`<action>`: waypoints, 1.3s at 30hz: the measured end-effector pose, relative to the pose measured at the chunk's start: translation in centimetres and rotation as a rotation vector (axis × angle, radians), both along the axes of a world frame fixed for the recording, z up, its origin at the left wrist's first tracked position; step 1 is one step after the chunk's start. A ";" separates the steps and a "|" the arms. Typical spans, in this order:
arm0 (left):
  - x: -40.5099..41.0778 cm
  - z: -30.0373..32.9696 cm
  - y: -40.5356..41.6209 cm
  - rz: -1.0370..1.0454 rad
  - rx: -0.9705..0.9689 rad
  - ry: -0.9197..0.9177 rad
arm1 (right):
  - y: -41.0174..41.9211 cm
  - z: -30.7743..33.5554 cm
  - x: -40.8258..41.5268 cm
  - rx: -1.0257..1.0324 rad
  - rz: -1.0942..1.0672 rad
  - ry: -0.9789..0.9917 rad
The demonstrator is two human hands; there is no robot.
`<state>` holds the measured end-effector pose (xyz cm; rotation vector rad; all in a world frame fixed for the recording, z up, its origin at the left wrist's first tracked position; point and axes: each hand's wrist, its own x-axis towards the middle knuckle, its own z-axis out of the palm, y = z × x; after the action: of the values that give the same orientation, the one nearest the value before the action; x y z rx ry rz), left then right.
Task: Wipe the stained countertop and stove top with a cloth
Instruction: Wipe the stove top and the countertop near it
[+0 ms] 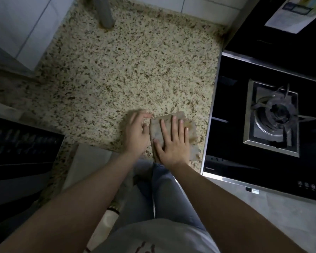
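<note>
A pale beige cloth lies flat on the speckled granite countertop, near its front edge and close to the stove. My right hand presses flat on the cloth with fingers spread. My left hand rests beside it on the left, blurred, its fingertips touching the cloth's left edge. The black glass stove top lies to the right, with a steel burner set in it.
A grey pipe stands at the back of the countertop against white wall tiles. A paper label sits on the black panel at top right. A dark appliance lies at the left. Touch controls line the stove's front.
</note>
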<state>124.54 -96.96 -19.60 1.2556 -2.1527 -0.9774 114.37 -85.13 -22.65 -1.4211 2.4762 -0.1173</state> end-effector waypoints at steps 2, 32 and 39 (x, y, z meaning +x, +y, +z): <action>0.9 -0.9 -0.3 -0.019 -0.070 -0.035 | -0.5 -0.4 -0.1 0.003 -0.006 0.079; -2.7 -4.4 -6.4 -0.046 -0.305 -0.442 | -25.1 -0.4 -19.2 -0.008 0.195 0.141; -2.8 -4.8 -6.3 -0.042 -0.293 -0.451 | -17.5 -0.2 -13.3 0.026 0.742 0.100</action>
<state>121.78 -103.30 -24.41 1.3828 -2.5519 -0.3905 101.12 -102.61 -22.86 -2.2598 1.8424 0.1422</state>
